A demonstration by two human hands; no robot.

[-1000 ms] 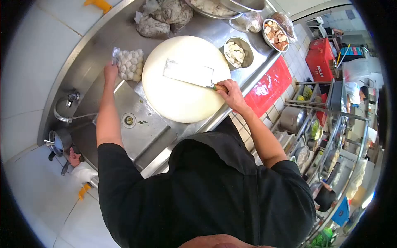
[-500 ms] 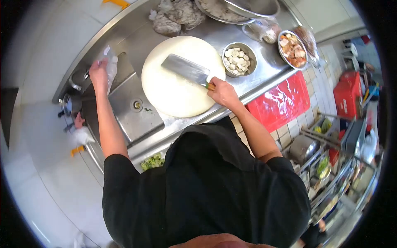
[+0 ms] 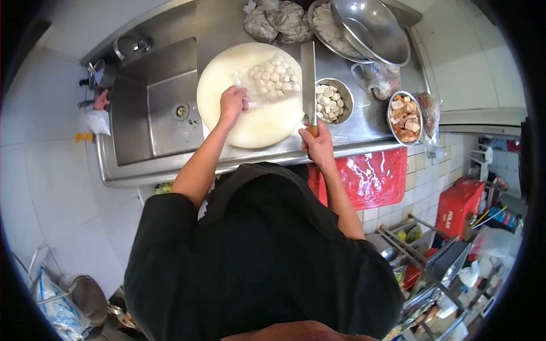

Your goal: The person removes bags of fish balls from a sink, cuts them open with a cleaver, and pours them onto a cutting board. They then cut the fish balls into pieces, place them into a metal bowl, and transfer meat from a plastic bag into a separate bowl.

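A clear plastic bag of round whitish balls [image 3: 274, 78] lies on the round cream chopping board [image 3: 219, 74]. My left hand [image 3: 233, 104] has its fingers closed on the gathered end of this bag. In my right hand [image 3: 318, 142] is the handle of a cleaver [image 3: 308, 79], its wide blade pointing away from me across the board's right edge. Just right of the blade stands a metal bowl of white pieces [image 3: 331, 101], partly covered by the cleaver.
A sink [image 3: 165, 136] with a tap [image 3: 122, 46] is at the left. Behind the board lie filled plastic bags [image 3: 278, 21] and large metal bowls [image 3: 372, 28]. A bowl of orange and pink chunks [image 3: 405, 118] stands right, near a red surface [image 3: 372, 179] below the counter.
My left hand has come from over the sink to the board, with the bag now lying there. The cleaver has swung from lying across the board to its right edge. The view has shifted.
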